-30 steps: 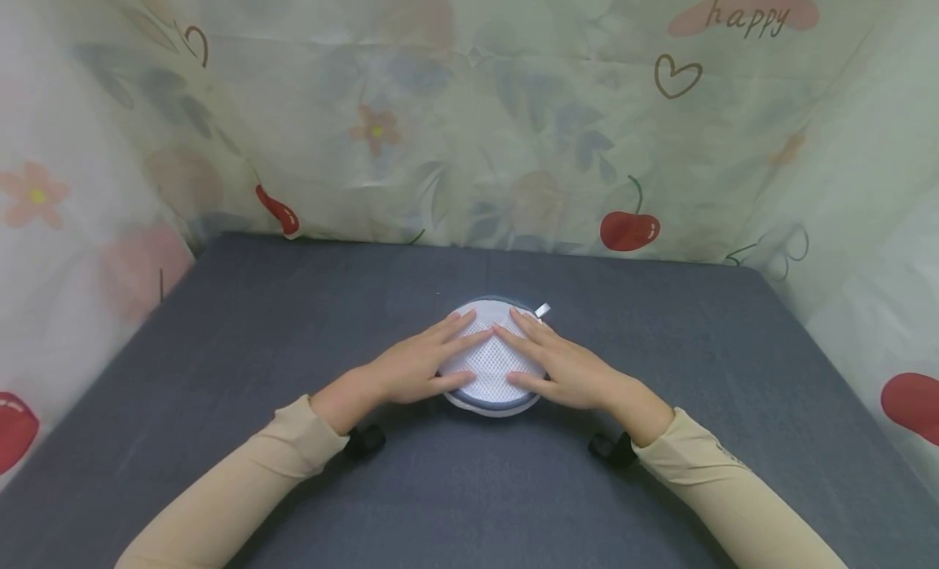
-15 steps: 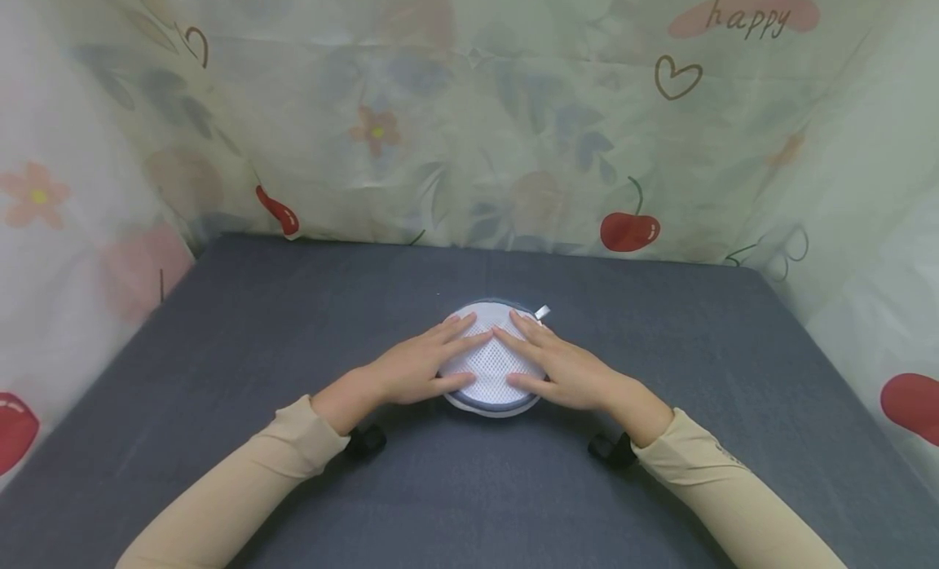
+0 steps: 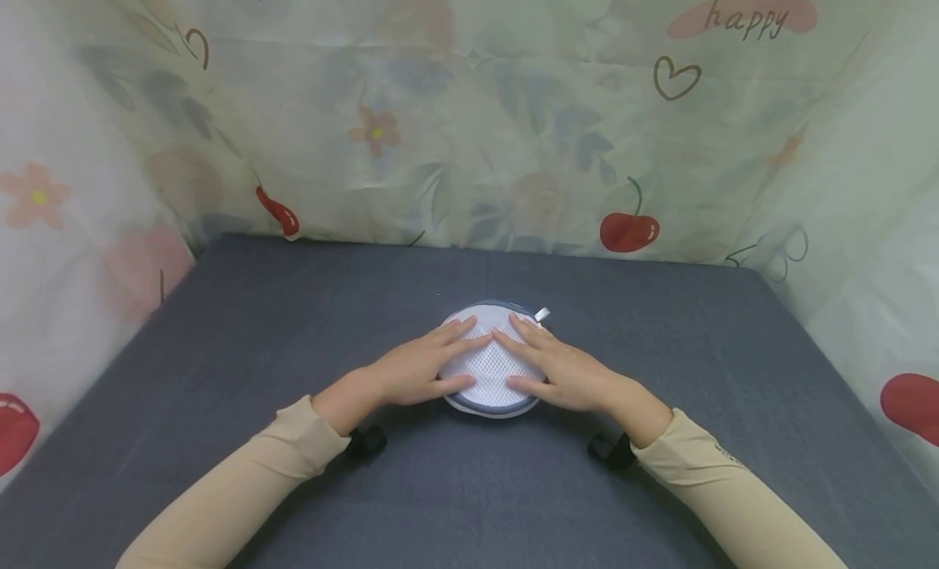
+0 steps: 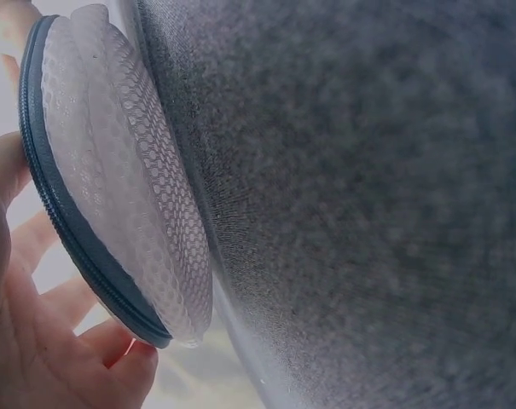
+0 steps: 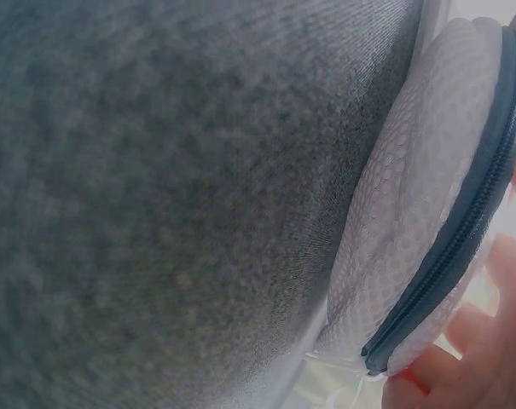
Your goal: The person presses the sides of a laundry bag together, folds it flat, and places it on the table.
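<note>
A round white mesh laundry bag (image 3: 490, 381) with a dark blue zipper lies on the table, a small white tab sticking out at its far right edge. My left hand (image 3: 411, 367) rests on its left side with the fingers spread over the top. From the other side my right hand (image 3: 575, 372) lies on it the same way, and the index fingertips nearly meet. The left wrist view shows the mesh bag (image 4: 130, 170) side-on, its mesh wall bulging below the zipper (image 4: 70, 226). Along the bag's rim in the right wrist view runs the zipper (image 5: 462, 230); what is inside is hidden.
A dark grey cloth covers the table (image 3: 469, 487). Patterned curtains (image 3: 469, 129) hang at the back and on both sides. Black wrist devices (image 3: 612, 451) sit under both forearms, close to the tabletop.
</note>
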A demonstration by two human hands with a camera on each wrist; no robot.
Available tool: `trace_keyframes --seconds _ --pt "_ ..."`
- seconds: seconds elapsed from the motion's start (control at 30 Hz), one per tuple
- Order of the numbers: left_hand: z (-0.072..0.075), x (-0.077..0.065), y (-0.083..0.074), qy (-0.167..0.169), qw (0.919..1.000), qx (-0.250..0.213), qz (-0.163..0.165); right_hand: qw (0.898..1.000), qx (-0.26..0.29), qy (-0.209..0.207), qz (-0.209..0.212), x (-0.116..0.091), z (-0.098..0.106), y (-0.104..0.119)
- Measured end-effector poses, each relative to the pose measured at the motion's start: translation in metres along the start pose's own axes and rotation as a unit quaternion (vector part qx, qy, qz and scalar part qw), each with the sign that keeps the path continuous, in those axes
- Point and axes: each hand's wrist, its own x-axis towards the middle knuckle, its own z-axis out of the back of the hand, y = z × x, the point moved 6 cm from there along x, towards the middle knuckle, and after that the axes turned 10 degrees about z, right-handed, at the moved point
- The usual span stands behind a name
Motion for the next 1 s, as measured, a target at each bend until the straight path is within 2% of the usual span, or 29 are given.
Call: trace_keyframes --seconds 1.0 --pt "-0.0004 0.0013 -0.0005 0.012 0.9999 -0.003 0.0 1.0 0.011 0.008 0.006 0.0001 -0.0016 -0.0012"
